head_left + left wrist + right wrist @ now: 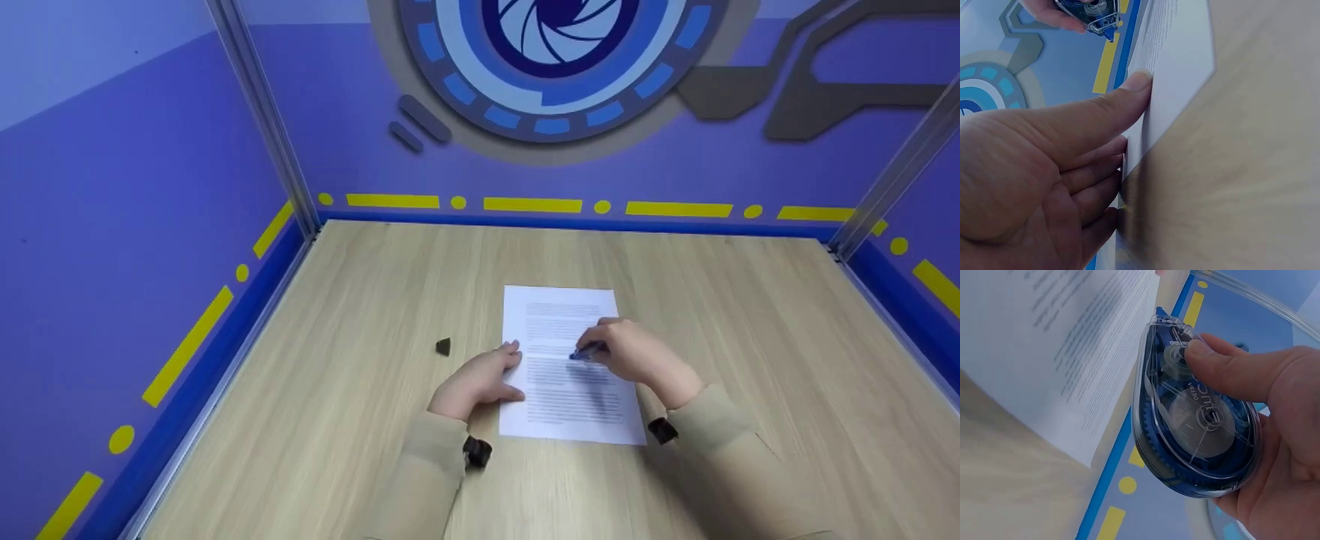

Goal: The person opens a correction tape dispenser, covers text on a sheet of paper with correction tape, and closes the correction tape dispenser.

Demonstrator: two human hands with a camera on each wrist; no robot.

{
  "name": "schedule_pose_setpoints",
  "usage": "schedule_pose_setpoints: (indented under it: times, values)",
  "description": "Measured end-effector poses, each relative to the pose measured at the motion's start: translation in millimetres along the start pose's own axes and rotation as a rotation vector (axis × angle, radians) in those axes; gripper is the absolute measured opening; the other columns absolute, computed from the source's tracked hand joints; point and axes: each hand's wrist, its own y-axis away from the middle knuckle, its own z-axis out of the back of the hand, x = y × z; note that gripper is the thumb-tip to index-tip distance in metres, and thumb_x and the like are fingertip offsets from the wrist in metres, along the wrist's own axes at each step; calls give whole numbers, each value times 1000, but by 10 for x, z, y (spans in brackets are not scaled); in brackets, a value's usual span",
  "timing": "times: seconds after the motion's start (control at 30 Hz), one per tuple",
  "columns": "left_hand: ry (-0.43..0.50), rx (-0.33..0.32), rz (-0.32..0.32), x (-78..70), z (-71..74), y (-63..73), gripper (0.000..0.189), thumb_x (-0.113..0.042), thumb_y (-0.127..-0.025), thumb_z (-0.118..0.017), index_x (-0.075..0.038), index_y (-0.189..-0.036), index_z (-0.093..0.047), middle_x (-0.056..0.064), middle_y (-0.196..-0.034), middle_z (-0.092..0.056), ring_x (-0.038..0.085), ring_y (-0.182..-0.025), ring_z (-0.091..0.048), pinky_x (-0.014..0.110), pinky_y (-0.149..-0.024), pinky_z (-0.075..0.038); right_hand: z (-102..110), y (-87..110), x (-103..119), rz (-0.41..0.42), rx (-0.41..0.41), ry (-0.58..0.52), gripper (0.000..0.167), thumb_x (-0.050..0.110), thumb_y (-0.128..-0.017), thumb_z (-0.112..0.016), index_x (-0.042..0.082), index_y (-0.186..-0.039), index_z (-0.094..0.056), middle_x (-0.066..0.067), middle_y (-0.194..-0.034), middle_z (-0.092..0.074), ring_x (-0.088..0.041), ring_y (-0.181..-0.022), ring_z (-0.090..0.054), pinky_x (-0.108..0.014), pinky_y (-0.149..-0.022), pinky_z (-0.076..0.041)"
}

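A printed sheet of paper (555,420) lies on the table, covered with lines of text. My right hand (637,349) grips a correction tape dispenser (1196,422), thumb on one clear side and fingers behind. Its blue tip (1161,311) points at the text, close over the middle of the page in the head view. With fingers spread, my left hand (480,379) rests on the left edge of the sheet. In the left wrist view its thumb (1139,80) presses on the paper's margin while the other fingertips touch down near the edge.
A small dark angular piece (443,346) lies on the wooden table (360,315) left of the sheet. Blue-purple panels (315,97) with yellow dashes stand around the table's back and sides, joined by metal posts (262,112). A black wrist device (477,453) sits by the left cuff.
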Motion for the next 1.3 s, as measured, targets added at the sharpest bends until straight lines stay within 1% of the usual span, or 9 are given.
schedule_pose_setpoints:
  times: [0.13, 0.33, 0.43, 0.53, 0.7, 0.83, 1.1, 1.3]
  values:
    - [-13, 0, -20, 2, 14, 4, 74, -17, -89, -81, -2, -152, -47, 7, -169, -32, 25, -158, -29, 39, -130, -27, -51, -38, 82, 32, 4, 6, 25, -9, -86, -70, 10, -100, -81, -5, -93, -74, -21, -87, -71, -39, -77, -62]
    - [-17, 1, -37, 12, 18, 5, 74, -18, -88, -81, -1, -152, -47, 8, -168, -33, 25, -157, -30, 39, -130, -27, -142, -85, 198, 105, -7, 30, 26, -8, -85, -72, 12, -99, -81, -3, -92, -75, -21, -88, -73, -40, -79, -62]
    - [-15, -1, -38, 16, 21, 2, 74, -19, -88, -81, -2, -152, -47, 7, -168, -33, 25, -157, -31, 39, -130, -27, -186, -107, 251, 124, -11, 46, 25, -6, -85, -73, 13, -99, -82, -2, -92, -75, -22, -89, -73, -42, -81, -62]
    - [-23, -1, -41, 14, 28, 3, 74, -19, -88, -82, -1, -151, -48, 7, -168, -34, 26, -157, -32, 39, -130, -28, -226, -126, 298, 141, -7, 41, 24, -6, -85, -74, 13, -99, -82, -2, -93, -76, -22, -90, -74, -42, -83, -62]
    - [-49, 2, -60, 18, 31, -5, 73, -19, -88, -82, -1, -150, -49, 9, -167, -35, 27, -156, -33, 39, -129, -29, -285, -145, 355, 176, -4, 30, 25, -7, -83, -75, 12, -98, -82, -3, -92, -75, -23, -89, -74, -43, -82, -62]
    - [-50, 3, -66, 21, 36, -2, 73, -19, -88, -81, -1, -150, -49, 10, -167, -35, 28, -156, -33, 40, -130, -28, -323, -167, 392, 179, -4, 35, 25, -7, -83, -75, 13, -98, -82, -3, -92, -75, -24, -89, -74, -43, -82, -62]
    - [-46, 1, -50, 14, 36, 0, 73, -19, -88, -82, -2, -151, -49, 8, -168, -34, 27, -156, -33, 40, -129, -29, -361, -199, 426, 183, -2, 55, 23, -2, -84, -78, 15, -99, -82, -2, -93, -74, -24, -90, -73, -44, -82, -62]
    - [-66, 0, -60, 20, 30, -7, 73, -19, -87, -82, -2, -150, -50, 9, -167, -36, 28, -156, -34, 40, -129, -30, -387, -201, 442, 197, 4, 71, 20, 1, -85, -78, 14, -99, -82, -3, -94, -74, -25, -91, -73, -44, -82, -62]
